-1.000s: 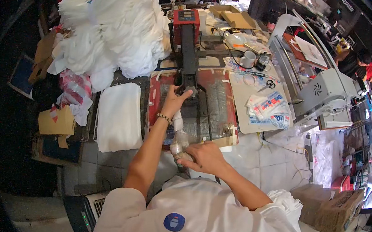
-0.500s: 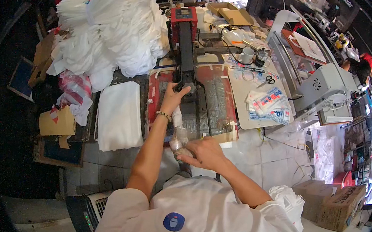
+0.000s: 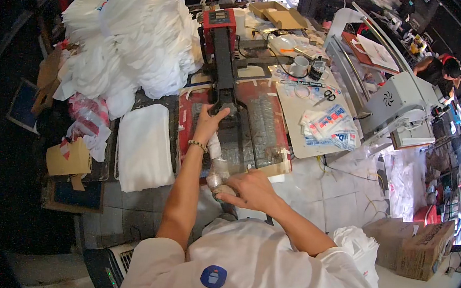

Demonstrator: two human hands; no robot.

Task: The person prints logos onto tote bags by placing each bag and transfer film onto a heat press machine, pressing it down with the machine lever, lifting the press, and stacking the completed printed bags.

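A black heat press [image 3: 225,68] with a red control box stands over a red and grey taped surface [image 3: 268,125]. My left hand [image 3: 209,121] grips the dark knob on the press arm, thumb stretched across its top. Lower down, my right hand [image 3: 251,190] is closed round the end of the press's tape-wrapped handle [image 3: 217,170]. White folded sheets [image 3: 146,147] lie just left of the press. On a beige board [image 3: 297,142] to the right are scissors [image 3: 325,99] and printed plastic pieces [image 3: 329,124].
A tall heap of white cloth-like items [image 3: 135,35] rises at the back left. At the right stands a grey machine [image 3: 404,99], with a person [image 3: 442,73] beyond it. A white mug [image 3: 299,66] is behind the board. Cardboard boxes [image 3: 425,250] sit at the lower right.
The view has shifted slightly. Both hands keep the same holds on the press. The person at the far right has moved, with the head now showing.
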